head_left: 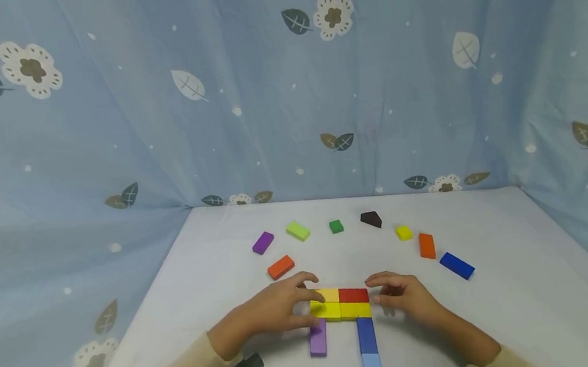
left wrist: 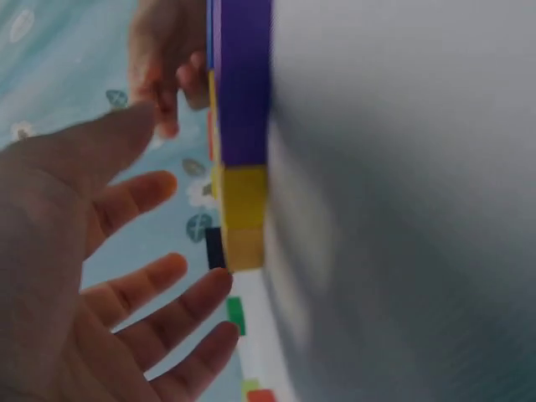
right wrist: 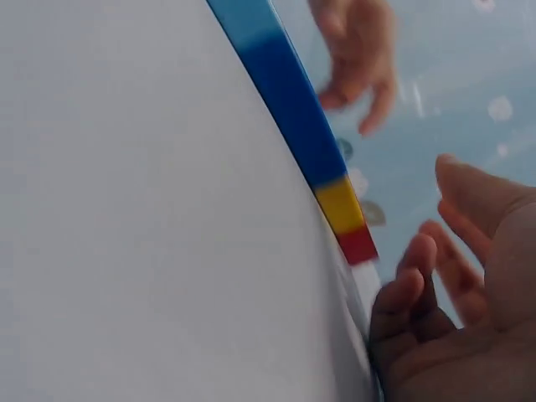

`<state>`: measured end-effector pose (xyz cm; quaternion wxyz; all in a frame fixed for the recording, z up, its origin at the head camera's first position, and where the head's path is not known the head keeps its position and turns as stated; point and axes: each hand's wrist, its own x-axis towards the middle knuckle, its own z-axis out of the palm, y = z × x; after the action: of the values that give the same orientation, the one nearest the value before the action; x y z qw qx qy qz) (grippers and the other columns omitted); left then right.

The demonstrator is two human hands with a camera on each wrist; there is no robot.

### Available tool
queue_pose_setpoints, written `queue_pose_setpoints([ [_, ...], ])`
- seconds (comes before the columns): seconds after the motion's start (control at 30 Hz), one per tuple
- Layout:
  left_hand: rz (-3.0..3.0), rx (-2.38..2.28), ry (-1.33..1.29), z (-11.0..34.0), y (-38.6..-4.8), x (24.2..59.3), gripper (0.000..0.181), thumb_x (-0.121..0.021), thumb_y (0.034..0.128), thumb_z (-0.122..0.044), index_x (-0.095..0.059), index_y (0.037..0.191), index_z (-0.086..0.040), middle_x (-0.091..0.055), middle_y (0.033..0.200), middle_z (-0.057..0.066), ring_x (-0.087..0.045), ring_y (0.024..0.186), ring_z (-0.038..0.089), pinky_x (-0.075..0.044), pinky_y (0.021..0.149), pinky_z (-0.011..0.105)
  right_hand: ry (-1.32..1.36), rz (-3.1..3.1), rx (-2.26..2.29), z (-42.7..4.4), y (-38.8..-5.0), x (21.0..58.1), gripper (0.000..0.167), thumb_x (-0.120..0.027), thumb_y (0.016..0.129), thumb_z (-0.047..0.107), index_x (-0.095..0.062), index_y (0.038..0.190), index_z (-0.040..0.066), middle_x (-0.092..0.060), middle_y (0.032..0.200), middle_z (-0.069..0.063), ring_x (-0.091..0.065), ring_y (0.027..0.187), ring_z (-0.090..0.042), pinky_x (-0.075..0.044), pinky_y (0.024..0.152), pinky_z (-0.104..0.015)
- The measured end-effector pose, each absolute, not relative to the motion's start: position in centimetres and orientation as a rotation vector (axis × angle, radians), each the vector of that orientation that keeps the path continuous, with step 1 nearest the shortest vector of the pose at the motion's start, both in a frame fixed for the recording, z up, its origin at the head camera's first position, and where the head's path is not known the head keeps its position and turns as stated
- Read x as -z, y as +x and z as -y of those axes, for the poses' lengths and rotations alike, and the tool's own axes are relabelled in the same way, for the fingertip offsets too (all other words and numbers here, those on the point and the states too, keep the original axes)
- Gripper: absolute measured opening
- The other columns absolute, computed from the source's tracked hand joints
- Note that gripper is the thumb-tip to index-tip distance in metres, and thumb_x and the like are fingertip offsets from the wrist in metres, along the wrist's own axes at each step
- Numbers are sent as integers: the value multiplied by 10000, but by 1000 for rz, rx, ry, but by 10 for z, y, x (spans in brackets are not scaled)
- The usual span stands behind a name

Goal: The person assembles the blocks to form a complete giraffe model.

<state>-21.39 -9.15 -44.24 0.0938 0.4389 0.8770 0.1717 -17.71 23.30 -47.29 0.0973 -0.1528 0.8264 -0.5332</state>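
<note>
Coloured blocks lie joined on the white table: a light yellow block (head_left: 329, 294) and a red block (head_left: 354, 295) form the far row, with two yellow blocks (head_left: 355, 310) against them. From the near side extend a purple block (head_left: 318, 340) at left and a blue block (head_left: 367, 335) at right, which ends in a light blue block (head_left: 372, 365). My left hand (head_left: 279, 308) hovers at the left end, fingers spread and holding nothing; whether a fingertip touches is unclear. Beside the right end, my right hand (head_left: 410, 299) has loosely bent fingers with nothing between them.
Loose blocks arc behind the hands: orange-red (head_left: 281, 267), purple (head_left: 263, 243), light green (head_left: 298, 231), green (head_left: 336, 226), black (head_left: 371, 219), yellow (head_left: 404, 232), orange (head_left: 427, 245) and blue (head_left: 457, 266). A patterned blue curtain (head_left: 267, 121) borders the table (head_left: 215, 244).
</note>
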Motion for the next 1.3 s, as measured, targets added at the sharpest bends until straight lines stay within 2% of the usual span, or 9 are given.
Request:
queue_pose_setpoints([
  [0.07,-2627,-491,1294,89,-219,439,392,-601,901,-564,-654,1230,-357,-472,1379,-63,-527,1132,92,-483,933,336,-400,-2441,1611,-229,-173,477,316,-739,875,201,-707,1185,157,-604,1243,-52,-588,790,-261,-545,633,-300],
  [0.23,-2655,-458,1362,73,-246,428,326,-612,941,-447,-702,1181,-245,-587,1235,-85,-547,1124,93,-470,946,311,-395,-2524,1571,-226,-165,483,281,-760,854,249,-735,1133,236,-610,1215,10,-568,875,-236,-537,721,-277],
  [0.33,-2663,-437,1386,57,-270,423,312,-627,945,-403,-709,1173,-206,-622,1171,-102,-562,1099,86,-460,956,304,-431,-2540,1559,-228,-164,484,257,-765,849,247,-749,1106,244,-607,1212,15,-570,879,-224,-535,741,-271],
  [0.67,-2772,-399,1139,16,-340,433,361,-661,928,-380,-683,1239,-198,-631,1216,-48,-555,1147,145,-428,1006,349,-528,-2545,1408,-227,-169,487,299,-810,783,377,-750,1073,343,-566,1230,91,-567,852,-196,-530,721,-272],
  [0.9,-2883,-403,1032,1,-372,443,376,-666,921,-388,-683,1246,-199,-640,1168,-8,-562,1087,170,-442,974,372,-549,-2557,1364,-225,-171,489,301,-792,799,395,-748,1086,314,-576,1201,96,-561,852,-188,-514,711,-260],
  [1.13,-2878,-402,927,-8,-387,451,440,-675,898,-449,-669,1260,-198,-633,1181,-16,-549,1144,178,-417,1000,371,-531,-2563,1328,-225,-172,488,307,-801,788,400,-750,1074,302,-579,1170,115,-558,850,-176,-508,706,-257],
  [1.3,-2870,-421,922,-14,-393,458,428,-682,905,-404,-655,1276,-193,-632,1203,-31,-542,1160,161,-410,1005,352,-531,-2576,1325,-225,-172,487,305,-809,780,388,-753,1061,283,-581,1166,102,-554,817,-161,-502,681,-251],
])
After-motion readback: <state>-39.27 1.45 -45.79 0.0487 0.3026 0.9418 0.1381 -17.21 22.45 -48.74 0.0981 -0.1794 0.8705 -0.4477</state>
